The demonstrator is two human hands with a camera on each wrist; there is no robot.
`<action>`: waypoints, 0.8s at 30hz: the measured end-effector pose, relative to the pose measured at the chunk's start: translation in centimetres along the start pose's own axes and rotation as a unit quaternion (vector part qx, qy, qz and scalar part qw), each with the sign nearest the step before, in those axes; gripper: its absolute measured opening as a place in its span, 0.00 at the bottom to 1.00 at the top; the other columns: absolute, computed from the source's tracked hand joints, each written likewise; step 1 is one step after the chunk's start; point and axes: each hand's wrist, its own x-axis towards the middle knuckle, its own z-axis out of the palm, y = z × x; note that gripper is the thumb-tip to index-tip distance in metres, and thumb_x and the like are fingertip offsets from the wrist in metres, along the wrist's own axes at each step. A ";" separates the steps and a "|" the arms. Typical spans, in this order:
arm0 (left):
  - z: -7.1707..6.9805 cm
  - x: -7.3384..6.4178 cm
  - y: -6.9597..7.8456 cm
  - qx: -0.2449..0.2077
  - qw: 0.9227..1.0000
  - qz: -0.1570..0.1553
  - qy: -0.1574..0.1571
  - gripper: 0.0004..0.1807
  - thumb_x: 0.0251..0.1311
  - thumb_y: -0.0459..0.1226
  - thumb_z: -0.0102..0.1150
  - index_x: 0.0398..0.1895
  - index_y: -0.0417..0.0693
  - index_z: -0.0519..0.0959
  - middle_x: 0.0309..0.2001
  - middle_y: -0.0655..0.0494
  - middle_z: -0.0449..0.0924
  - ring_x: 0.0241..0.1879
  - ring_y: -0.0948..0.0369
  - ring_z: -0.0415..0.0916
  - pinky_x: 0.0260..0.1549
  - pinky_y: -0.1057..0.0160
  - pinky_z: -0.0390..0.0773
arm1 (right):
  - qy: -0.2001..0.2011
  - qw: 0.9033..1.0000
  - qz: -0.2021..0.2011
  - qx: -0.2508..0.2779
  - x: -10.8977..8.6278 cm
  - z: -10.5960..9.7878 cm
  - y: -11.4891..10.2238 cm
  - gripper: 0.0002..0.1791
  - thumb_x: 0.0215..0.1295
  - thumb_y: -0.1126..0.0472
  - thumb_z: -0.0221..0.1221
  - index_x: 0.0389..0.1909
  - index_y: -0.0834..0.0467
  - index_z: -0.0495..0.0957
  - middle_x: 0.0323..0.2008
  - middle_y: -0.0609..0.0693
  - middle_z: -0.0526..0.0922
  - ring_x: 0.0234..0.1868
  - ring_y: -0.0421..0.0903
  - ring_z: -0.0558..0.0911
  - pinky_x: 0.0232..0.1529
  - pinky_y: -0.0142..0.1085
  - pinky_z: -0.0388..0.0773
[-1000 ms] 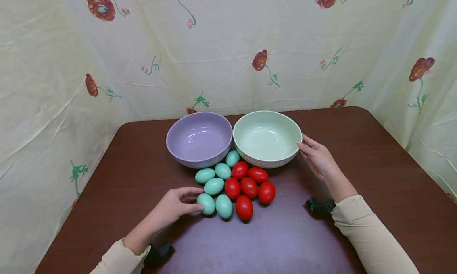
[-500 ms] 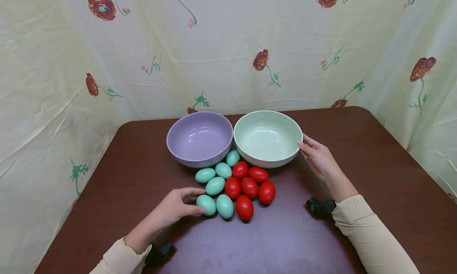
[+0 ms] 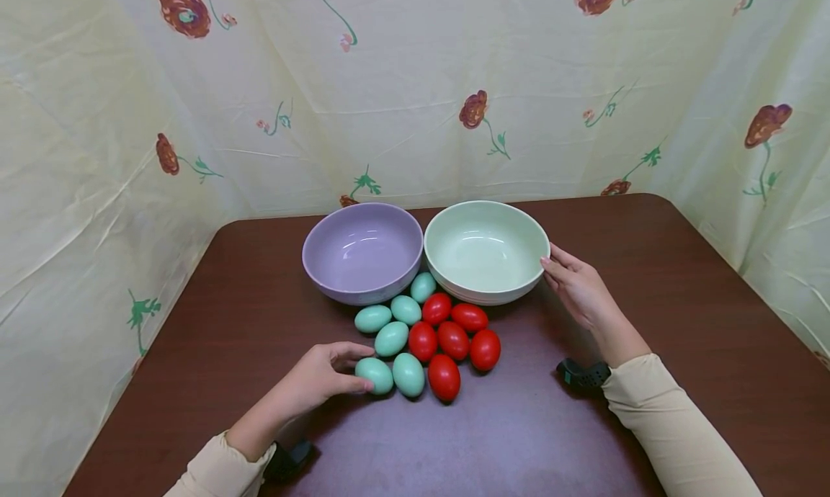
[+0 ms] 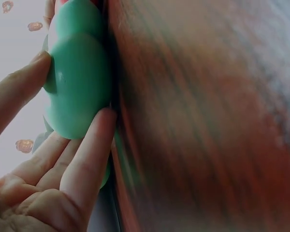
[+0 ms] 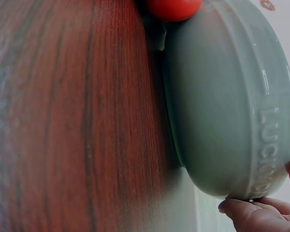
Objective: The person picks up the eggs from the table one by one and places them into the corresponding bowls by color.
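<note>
My left hand [image 3: 322,377] has its thumb and fingers around a mint-green egg [image 3: 374,376] at the near left of the egg group. In the left wrist view that egg [image 4: 79,82] lies between thumb and fingertips, low by the tabletop. More green eggs lie beside it, among them one egg [image 3: 408,375] just to its right. My right hand [image 3: 581,293] holds the pale green bowl [image 3: 486,294] by its right side, thumb at the rim. The right wrist view shows fingertips on the bowl's outer wall [image 5: 212,106].
A purple bowl [image 3: 363,295] stands left of the green one, rims touching or nearly so. Several red eggs [image 3: 452,340] lie right of the green eggs, before the bowls. The brown table [image 3: 519,439] ends at a flowered curtain [image 3: 402,122].
The green egg at my left hand has turned slightly and shifted a little nearer me. The green egg behind it has moved slightly right. My right hand and both bowls stay put.
</note>
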 end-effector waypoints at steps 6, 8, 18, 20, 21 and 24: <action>-0.2 -0.1 0.0 0.013 1.000 -0.015 0.013 0.26 0.49 0.41 0.76 0.53 0.42 0.83 0.50 0.48 0.86 0.50 0.57 0.83 0.41 0.71 0.80 | -0.001 1.000 0.001 0.002 0.0 0.0 0.0 0.37 0.78 0.61 0.46 0.78 0.65 0.36 0.80 0.58 0.38 0.80 0.49 0.44 0.77 0.39 0.46; -0.3 -0.1 0.1 0.006 1.000 -0.017 0.015 0.26 0.49 0.41 0.76 0.52 0.43 0.83 0.50 0.48 0.86 0.49 0.57 0.82 0.40 0.70 0.81 | -0.002 1.000 0.002 0.000 0.0 0.0 0.0 0.37 0.78 0.61 0.46 0.78 0.65 0.36 0.80 0.58 0.38 0.80 0.49 0.44 0.76 0.39 0.46; -0.8 -0.1 0.3 0.007 1.000 -0.013 0.024 0.26 0.49 0.41 0.76 0.52 0.43 0.83 0.51 0.47 0.85 0.49 0.58 0.82 0.41 0.70 0.80 | -0.002 1.000 0.006 0.000 0.0 0.0 -0.1 0.38 0.78 0.61 0.46 0.78 0.64 0.36 0.80 0.58 0.39 0.80 0.48 0.45 0.77 0.39 0.46; -0.9 -0.2 0.5 0.009 1.000 -0.014 0.026 0.26 0.49 0.41 0.76 0.52 0.43 0.83 0.52 0.47 0.84 0.49 0.57 0.82 0.41 0.70 0.80 | -0.003 1.000 0.005 -0.002 0.0 0.0 0.0 0.38 0.78 0.60 0.46 0.78 0.64 0.37 0.80 0.58 0.39 0.80 0.48 0.45 0.77 0.38 0.46; -0.9 -0.2 0.6 0.009 0.999 -0.015 0.026 0.26 0.49 0.41 0.76 0.52 0.43 0.83 0.52 0.47 0.84 0.49 0.57 0.82 0.41 0.70 0.80 | -0.003 1.000 0.005 -0.003 0.0 0.0 0.0 0.38 0.78 0.60 0.46 0.78 0.64 0.37 0.80 0.58 0.39 0.80 0.48 0.45 0.77 0.38 0.46; -1.0 -0.2 0.8 0.008 0.999 -0.018 0.028 0.25 0.49 0.41 0.76 0.52 0.44 0.83 0.53 0.47 0.84 0.51 0.56 0.82 0.42 0.70 0.80 | -0.001 1.000 0.006 -0.005 0.0 -0.1 0.0 0.38 0.78 0.59 0.47 0.78 0.64 0.37 0.80 0.58 0.40 0.80 0.48 0.45 0.76 0.38 0.47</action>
